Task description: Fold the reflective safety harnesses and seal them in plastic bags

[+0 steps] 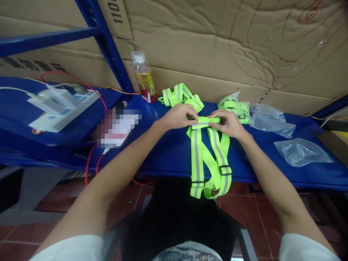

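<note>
A neon yellow-green reflective harness (196, 156) with grey stripes and black buckles hangs over the front edge of the blue table. My left hand (181, 116) pinches the left end of its folded top band. At the right end of that band, the fingers of my right hand (226, 122) are closed on it too, so it stretches level between both hands. Behind my left hand lies another bundle of reflective straps (179, 93). A clear bag of folded reflective straps (236, 108) sits just behind my right hand.
Two clear plastic bags (272, 121) (301, 152) lie on the right of the table. A bottle (145, 79) stands at the back left. Farther left are a phone-like white object (123, 128), red cables (89, 159) and a power strip (63, 112). Cardboard (190, 50) backs the table.
</note>
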A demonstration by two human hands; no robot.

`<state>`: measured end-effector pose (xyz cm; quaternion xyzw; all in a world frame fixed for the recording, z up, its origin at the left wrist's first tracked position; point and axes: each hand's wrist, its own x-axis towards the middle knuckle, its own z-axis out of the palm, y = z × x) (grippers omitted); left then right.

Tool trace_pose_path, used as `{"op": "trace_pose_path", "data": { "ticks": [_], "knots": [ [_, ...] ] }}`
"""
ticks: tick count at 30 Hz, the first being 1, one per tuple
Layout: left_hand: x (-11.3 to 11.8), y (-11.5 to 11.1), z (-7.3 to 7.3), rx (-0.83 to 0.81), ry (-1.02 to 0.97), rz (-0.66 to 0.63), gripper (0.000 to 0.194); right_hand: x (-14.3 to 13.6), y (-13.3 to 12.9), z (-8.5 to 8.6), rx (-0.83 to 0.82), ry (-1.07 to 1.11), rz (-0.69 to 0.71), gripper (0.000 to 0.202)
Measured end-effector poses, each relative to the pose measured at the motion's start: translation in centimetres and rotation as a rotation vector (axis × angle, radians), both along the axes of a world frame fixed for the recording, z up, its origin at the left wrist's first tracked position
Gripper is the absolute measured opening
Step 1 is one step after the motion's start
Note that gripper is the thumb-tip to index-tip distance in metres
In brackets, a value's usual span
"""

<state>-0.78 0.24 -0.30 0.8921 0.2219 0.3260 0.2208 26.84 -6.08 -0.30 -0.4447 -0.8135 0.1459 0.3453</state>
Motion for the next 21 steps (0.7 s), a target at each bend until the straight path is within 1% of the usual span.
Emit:
{"op": "trace_pose_path", "data": {
  "ticks": [1,2,4,5,7,9,11,13,16,17,20,21],
  "knots": [
    [0.1,0.1,-0.1,-0.008,-0.021,0.027,0.017,0.0,0.0,0.0,0.063,-0.013,0.001,0.024],
    [0.1,0.1,-0.3,-0.015,-0.039,0.053,0.024,0.0,0.0,0.0,0.114,-0.029,0.003,0.021],
    [0.2,0.3,-0.5,-0.001,-0.038,0.087,0.036,0.0,0.0,-0.1,0.175,-0.067,0.001,0.017],
    [0.3,0.3,-0.6,0.022,-0.021,0.095,0.037,0.0,0.1,-0.1,0.188,-0.087,0.001,0.016],
    [0.3,0.4,-0.8,0.069,0.015,0.104,0.030,0.1,0.1,-0.2,0.196,-0.116,0.001,0.014],
    [0.3,0.3,-0.7,0.074,0.040,0.095,0.026,0.2,0.1,-0.2,0.191,-0.136,-0.007,0.014],
    [0.3,0.3,-0.6,0.057,0.063,0.072,0.025,0.3,0.1,-0.1,0.171,-0.153,-0.013,0.018],
    [0.3,0.1,-0.4,0.060,0.099,0.056,0.025,0.5,0.0,0.2,0.124,-0.176,-0.007,0.023],
    [0.4,0.0,-0.2,0.115,0.146,0.063,0.022,0.7,-0.1,0.8,0.038,-0.190,0.011,0.030],
    [0.4,-0.1,-0.2,0.135,0.155,0.068,0.025,0.7,-0.2,0.9,0.016,-0.189,0.016,0.031],
    [0.5,-0.2,-0.4,0.196,0.173,0.085,0.042,0.7,-0.3,1.2,-0.013,-0.202,0.011,0.033],
    [0.5,-0.2,-0.4,0.218,0.182,0.090,0.043,0.6,-0.4,1.3,-0.017,-0.203,-0.003,0.036]
  ]
}}
